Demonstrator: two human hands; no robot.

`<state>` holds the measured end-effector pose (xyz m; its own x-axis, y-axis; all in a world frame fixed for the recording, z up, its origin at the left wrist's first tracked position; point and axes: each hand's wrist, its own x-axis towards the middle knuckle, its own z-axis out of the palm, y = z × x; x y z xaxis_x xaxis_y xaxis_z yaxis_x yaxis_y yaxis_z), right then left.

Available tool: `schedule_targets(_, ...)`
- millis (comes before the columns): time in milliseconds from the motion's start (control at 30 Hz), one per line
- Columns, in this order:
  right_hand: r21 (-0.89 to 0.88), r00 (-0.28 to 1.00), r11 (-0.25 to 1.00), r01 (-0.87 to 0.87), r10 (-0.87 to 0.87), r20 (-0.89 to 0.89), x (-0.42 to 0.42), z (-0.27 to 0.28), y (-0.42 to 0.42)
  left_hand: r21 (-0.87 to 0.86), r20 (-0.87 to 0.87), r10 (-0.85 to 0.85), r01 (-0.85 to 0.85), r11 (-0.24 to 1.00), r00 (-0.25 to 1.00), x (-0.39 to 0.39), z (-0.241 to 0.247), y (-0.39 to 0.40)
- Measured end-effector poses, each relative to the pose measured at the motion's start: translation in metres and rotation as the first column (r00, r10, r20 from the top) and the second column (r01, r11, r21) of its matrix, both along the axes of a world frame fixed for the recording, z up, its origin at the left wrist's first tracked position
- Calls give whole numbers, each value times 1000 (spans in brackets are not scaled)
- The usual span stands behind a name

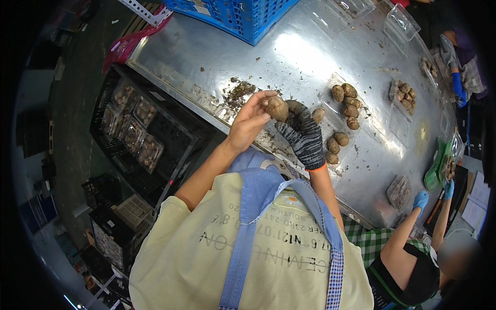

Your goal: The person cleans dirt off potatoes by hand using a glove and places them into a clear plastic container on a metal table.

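My bare left hand [248,124] grips a round brown tuber [277,109], thumb below and fingers above. My right hand [304,137] wears a dark striped knit glove with an orange cuff. Its curled fingers are close against the tuber's right side; whether they press on it or hold something else is hidden. Right of the glove lies a clear plastic tray [328,87] with several tubers [351,101]. Below it, more tubers [333,146] lie on clear plastic, and a single tuber [318,115] sits right beside the glove.
Soil crumbs [242,92] litter the metal table [217,50]. A blue crate [254,19] stands at the far side. At left, a black crate [174,128] holds filled clear packs [133,133]. Co-workers' gloved hands [421,200] work at right, near a green bag [436,166] and another filled tray [405,97].
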<state>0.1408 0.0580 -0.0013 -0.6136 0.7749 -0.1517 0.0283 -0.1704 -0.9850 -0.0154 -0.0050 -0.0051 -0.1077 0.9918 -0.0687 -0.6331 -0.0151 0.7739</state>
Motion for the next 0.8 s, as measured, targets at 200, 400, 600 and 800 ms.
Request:
schedule_targets(200, 333, 982, 941, 53, -109, 153, 2, 1, 1, 27, -165, 15, -11, 1000, 986, 3, 5, 3)
schedule_targets(400, 207, 995, 973, 103, -102, -14, 7, -8, 2, -9, -309, 24, -28, 1000, 951, 6, 4, 7)
schedule_targets(600, -124, 998, 991, 54, -56, -13, 5, -1, 9, -84, -561, -54, 8, 996, 826, 9, 10, 5)
schedule_targets(800, -157, 998, 987, -17, 7, -63, 7, 2, 14, -8, -627, -47, 55, 998, 777, 7, 12, 2)
